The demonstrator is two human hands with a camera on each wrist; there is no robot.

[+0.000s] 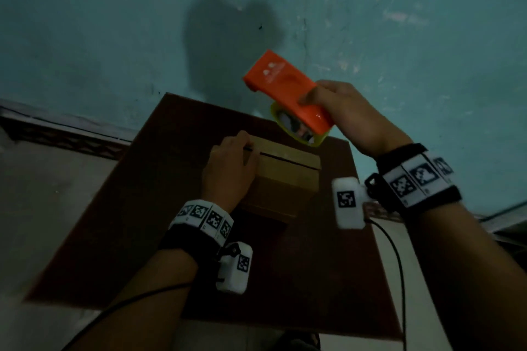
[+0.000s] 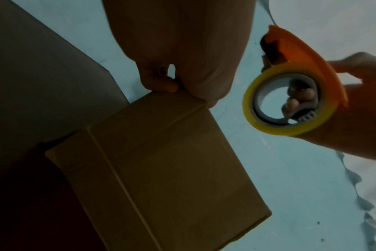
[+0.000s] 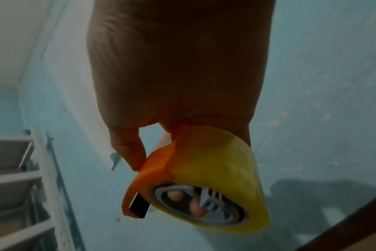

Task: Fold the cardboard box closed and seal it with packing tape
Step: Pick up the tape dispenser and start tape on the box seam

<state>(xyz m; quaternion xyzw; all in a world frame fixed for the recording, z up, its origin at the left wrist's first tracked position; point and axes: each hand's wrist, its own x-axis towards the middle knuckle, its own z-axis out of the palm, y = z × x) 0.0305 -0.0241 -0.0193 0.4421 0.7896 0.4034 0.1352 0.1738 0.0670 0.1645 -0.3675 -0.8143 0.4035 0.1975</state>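
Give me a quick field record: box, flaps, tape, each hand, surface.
box: cardboard box standing on the dark brown table
flaps: folded down, dark seam open along the top, no tape seen on it
tape: yellow tape roll in an orange tape dispenser, held in the air beyond the box, not touching it
left hand: presses on the box's left end
right hand: grips the dispenser, fingers through the roll's core
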